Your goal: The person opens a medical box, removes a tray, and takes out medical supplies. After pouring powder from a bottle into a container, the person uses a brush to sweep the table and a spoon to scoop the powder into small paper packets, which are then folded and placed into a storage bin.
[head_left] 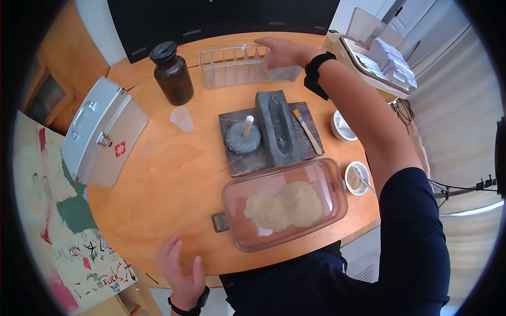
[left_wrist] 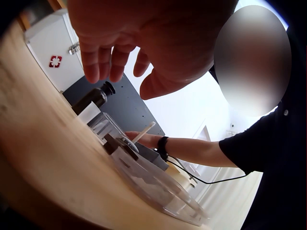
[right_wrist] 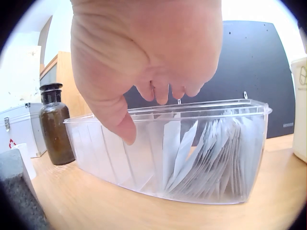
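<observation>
My right hand (head_left: pixel 287 51) spans the top of a clear divided box (right_wrist: pixel 163 187) at the back of the table. Its thumb (right_wrist: pixel 123 129) comes down at the front wall, and the fingers reach over to the far rim, gripping across the box. Upright white paper packets (right_wrist: pixel 218 153) fill the box's right end in the right wrist view. At the table's front left edge, my left hand (head_left: pixel 182 274) hovers with loosely spread fingers and holds nothing. A clear lidded container (head_left: pixel 337 208) with tan powder (head_left: pixel 287 205) lies to its right.
Mid-table, a dark board (head_left: pixel 237 167) carries a stone trough (head_left: pixel 279 129), a round stone (head_left: pixel 243 139) and a brush (head_left: pixel 308 131). Around it stand a brown bottle (head_left: pixel 176 79), a plastic cup (head_left: pixel 182 120), a metal case (head_left: pixel 105 137) and two white bowls, one with powder (head_left: pixel 354 178).
</observation>
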{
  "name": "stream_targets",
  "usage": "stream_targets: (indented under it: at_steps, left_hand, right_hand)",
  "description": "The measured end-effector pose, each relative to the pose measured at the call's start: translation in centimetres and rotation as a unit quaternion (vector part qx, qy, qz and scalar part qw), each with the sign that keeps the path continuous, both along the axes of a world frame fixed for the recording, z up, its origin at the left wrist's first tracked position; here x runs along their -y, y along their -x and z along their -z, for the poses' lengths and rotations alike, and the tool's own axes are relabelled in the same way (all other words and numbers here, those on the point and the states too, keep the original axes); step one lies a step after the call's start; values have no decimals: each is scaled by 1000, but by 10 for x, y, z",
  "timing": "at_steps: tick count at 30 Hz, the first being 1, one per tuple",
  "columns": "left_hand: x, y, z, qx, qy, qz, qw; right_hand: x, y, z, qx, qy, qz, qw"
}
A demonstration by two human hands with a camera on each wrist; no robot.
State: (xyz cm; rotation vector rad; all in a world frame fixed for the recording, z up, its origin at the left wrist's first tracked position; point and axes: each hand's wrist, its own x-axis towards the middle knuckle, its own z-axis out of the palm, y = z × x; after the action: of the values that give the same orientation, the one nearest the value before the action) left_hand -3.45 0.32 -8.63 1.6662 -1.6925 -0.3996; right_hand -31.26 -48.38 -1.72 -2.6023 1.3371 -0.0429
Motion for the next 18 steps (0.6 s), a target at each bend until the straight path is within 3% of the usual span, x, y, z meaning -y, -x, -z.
stream_targets:
  at_steps: [4,6,10,12,14,18]
  left_hand:
    - [3,21,6,-29,-3,35,999]
    - [7,28,7,-32,0,47,998]
    - [11,44,9,-32,19,41,998]
    - [10,50,10,-32,32,34,998]
    - [6,54,12,-31,36,22,999]
    - [-8,54,9,-33,36,-6,999]
  right_hand:
    - [-15,21,2,42,95,-38,994]
    - [-50,34,-11,37,176,-54,982]
    - [-71,51,-10,27,125,-29,991]
    - [-65,55,-8,24,182,-37,982]
    - [-63,54,-1,102,154,56,981]
    - [-129,54,-28,169,170,14,971]
